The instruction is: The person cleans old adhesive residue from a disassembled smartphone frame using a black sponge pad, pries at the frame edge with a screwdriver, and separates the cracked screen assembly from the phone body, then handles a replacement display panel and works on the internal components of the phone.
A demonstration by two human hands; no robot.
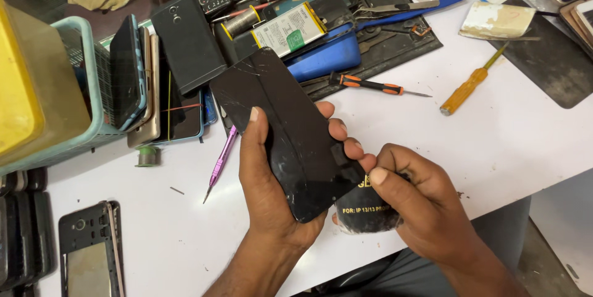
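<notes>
My left hand [267,176] grips a black phone screen panel [281,124] with a cracked glass face, thumb on the front and fingers curled around its right edge. The panel tilts up and away over the white table [513,130]. My right hand [420,201] is closed around a small round black roll, likely tape [364,210], held just under the panel's lower right corner. Its thumb presses at that corner.
A purple screwdriver [219,164] lies left of my wrist. An orange-black screwdriver [370,85] and a yellow-handled one [466,89] lie farther back. A blue tray [327,56] holds a battery. Phones stand in a teal basket [92,87]. A phone frame [89,247] lies front left.
</notes>
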